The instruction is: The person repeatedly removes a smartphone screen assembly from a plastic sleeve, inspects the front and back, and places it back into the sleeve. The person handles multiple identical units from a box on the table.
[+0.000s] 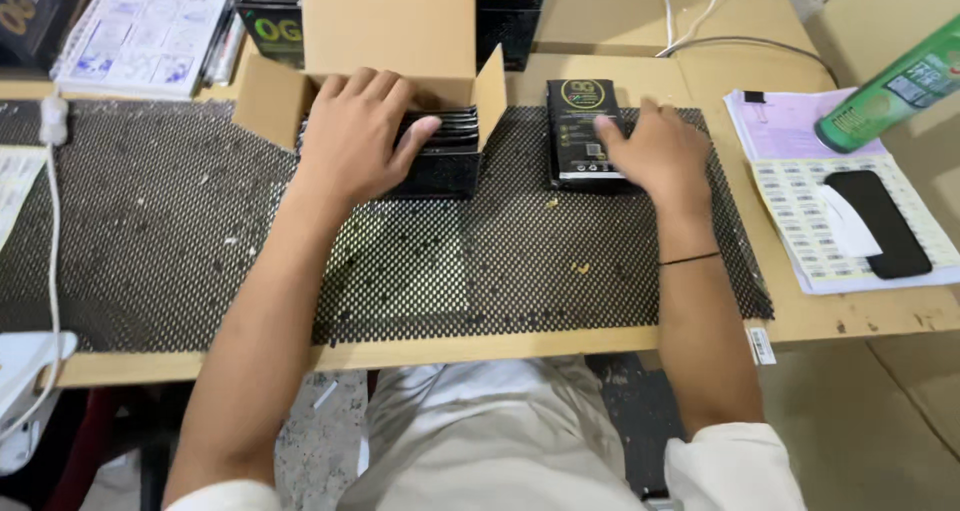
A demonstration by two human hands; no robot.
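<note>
Where a wooden table (560, 346) runs across the view from a head-worn camera, a black mesh mat (170, 231) covers most of its top, and that mat serves as the landmark here. A person sits at the table's near edge, pale trousers showing below it, both bare forearms reaching out over the mat.

At the mat's far edge stands an open cardboard box (275, 96), flaps raised, with a row of flat black packets (450, 146) standing on edge inside. The left hand (355, 136) lies over these packets, fingers spread and curled across their tops, thumb pressed against the row's right side. Right of the box, still on the mat, lies a small stack of black packets (580, 131), face up. The right hand (655, 156) rests on the stack's right part, fingers loosely together and flat on it; whether it grips is not clear. A thin dark band circles that wrist.

Beyond the mat's far edge sit dark printed cartons (270, 26) and a spiral notebook (140, 31). Off the mat's right edge lie label sheets (800, 211) with a black phone (880, 221) on them, and a green bottle (895, 86) on its side. A white cable (52, 221) crosses the mat's left end.

The middle and near part of the mat, between the arms and to the left, lies bare. A strip of bare wood runs along the mat's near edge, and below it floor shows beside the person's legs.
</note>
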